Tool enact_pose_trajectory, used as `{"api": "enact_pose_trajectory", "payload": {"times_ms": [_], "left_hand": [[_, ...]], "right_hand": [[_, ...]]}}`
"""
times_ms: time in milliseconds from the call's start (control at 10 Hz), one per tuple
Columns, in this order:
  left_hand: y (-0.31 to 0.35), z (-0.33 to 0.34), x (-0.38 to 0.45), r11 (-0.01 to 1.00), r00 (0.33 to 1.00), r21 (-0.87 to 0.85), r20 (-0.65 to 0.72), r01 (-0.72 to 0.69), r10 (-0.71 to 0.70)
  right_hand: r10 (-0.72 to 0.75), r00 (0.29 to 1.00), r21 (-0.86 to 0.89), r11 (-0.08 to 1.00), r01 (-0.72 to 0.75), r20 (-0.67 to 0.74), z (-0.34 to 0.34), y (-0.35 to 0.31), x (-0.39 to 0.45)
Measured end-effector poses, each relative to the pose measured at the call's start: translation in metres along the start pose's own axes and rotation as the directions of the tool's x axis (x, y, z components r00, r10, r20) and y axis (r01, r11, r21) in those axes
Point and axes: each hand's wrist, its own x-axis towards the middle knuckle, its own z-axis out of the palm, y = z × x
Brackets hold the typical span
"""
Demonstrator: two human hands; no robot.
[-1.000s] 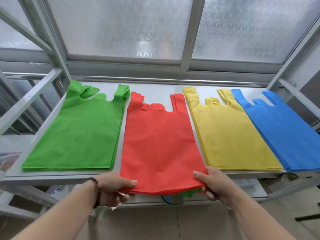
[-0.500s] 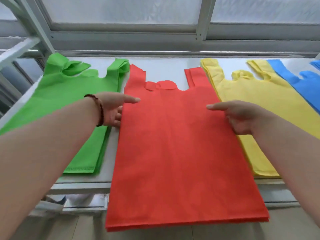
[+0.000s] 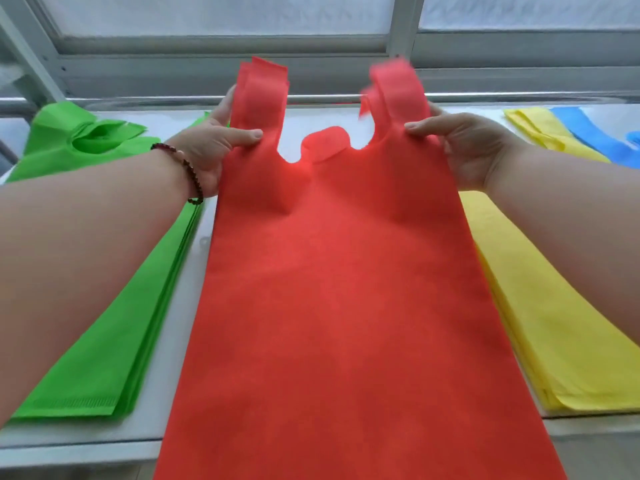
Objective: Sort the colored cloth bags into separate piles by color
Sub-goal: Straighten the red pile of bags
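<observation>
Both my hands pinch the red bag stack (image 3: pixel 346 289) at its handles: left hand (image 3: pixel 211 150), right hand (image 3: pixel 464 147). Squaring step; next, lay it flat between green pile (image 3: pixel 104 306) and yellow pile (image 3: pixel 540 306).

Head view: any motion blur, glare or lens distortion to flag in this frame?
Head view: the red bags' right handle is smeared by motion blur, the left handle sharper; wide-angle bending stretches both forearms at the edges; soft, even daylight from the frosted window, no harsh glare or shadows.

We see a white table (image 3: pixel 180 327) bearing green (image 3: pixel 114 306), red (image 3: pixel 346 306), yellow (image 3: pixel 554 323) and blue (image 3: pixel 588 133) bag piles, left to right.
</observation>
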Motion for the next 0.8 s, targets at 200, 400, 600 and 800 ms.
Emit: {"api": "enact_pose_trajectory", "payload": {"times_ms": [200, 400, 600, 800], "left_hand": [[0.004, 0.008, 0.003, 0.933, 0.944, 0.338, -0.331, 0.125, -0.006], [0.012, 0.022, -0.024, 0.693, 0.929, 0.669, -0.371, 0.268, -0.001], [-0.001, 0.037, -0.187, 0.884, 0.940, 0.322, -0.161, 0.339, -0.302], [-0.060, 0.038, -0.256, 0.913, 0.869, 0.038, -0.326, 0.407, -0.373]], "right_hand": [[0.082, 0.956, -0.320, 0.931, -0.175, -0.283, 0.004, 0.004, 0.028], [-0.126, 0.867, -0.722, 0.618, -0.311, -0.482, 0.023, 0.005, 0.008], [0.011, 0.946, -0.873, 0.383, -0.303, -0.324, 0.044, 0.048, -0.108], [0.145, 0.897, -0.779, 0.450, -0.436, -0.418, 0.068, 0.110, -0.196]]}}
